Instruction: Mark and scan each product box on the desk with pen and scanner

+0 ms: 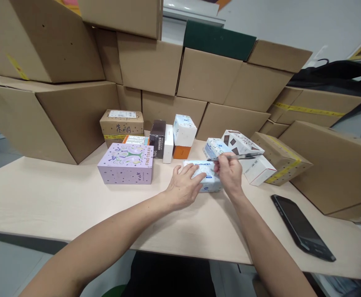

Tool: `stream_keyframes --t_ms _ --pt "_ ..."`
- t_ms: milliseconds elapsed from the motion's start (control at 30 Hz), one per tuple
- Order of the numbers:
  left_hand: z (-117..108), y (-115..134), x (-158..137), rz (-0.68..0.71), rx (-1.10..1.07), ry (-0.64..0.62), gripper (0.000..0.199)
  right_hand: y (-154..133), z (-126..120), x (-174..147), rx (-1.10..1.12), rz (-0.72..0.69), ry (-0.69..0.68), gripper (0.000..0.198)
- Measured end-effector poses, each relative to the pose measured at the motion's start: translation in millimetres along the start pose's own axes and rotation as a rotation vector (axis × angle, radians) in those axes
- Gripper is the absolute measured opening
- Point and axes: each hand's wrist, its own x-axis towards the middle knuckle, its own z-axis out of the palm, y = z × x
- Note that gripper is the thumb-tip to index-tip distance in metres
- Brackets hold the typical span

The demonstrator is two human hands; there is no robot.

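Observation:
A white and light-blue tissue pack (pixel 211 185) with blue lettering lies on the table in front of me. My left hand (pixel 183 185) rests over its left end, fingers spread on the top face. Pinched in my right hand (pixel 229 171) is a dark pen (pixel 245 156), held nearly level above the pack's right side. The pen's left end is close to the top of the pack, but I cannot tell whether it touches. Right behind stands a second blue-and-white pack (pixel 214 147), partly covered by my right hand and the pen.
Left stands a purple tea box (pixel 126 169); behind it, a small carton (pixel 121 123). Dark (pixel 158 138), white (pixel 168 144) and white-orange (pixel 184 136) boxes stand mid-back. White boxes (pixel 244 144) and a taped carton (pixel 282 159) sit right, near a black handheld device (pixel 302 227). Large cartons (pixel 168 111) wall the back.

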Motion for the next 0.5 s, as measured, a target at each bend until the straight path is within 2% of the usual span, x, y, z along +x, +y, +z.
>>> stream_keyframes --t_ms 67,133,167,267,333,500 --pt "0 0 0 -0.002 -0.003 0.002 0.037 -1 -18 5 -0.006 -0.009 0.095 0.027" --pt "0 -2 1 0.002 -0.001 0.005 0.037 1 -42 10 -0.122 0.018 0.099 0.028" --pt "1 -3 1 0.001 0.003 0.009 0.037 4 -54 13 -0.256 0.050 0.034 0.029" --pt "2 -9 2 -0.014 0.011 0.034 0.038 19 -82 19 -0.755 0.149 -0.318 0.025" --pt "3 -14 2 -0.029 0.009 0.052 0.038 30 -89 21 -0.930 0.174 -0.466 0.016" --pt "6 -18 3 -0.033 0.016 0.074 0.037 45 -84 23 -1.075 0.234 -0.479 0.003"
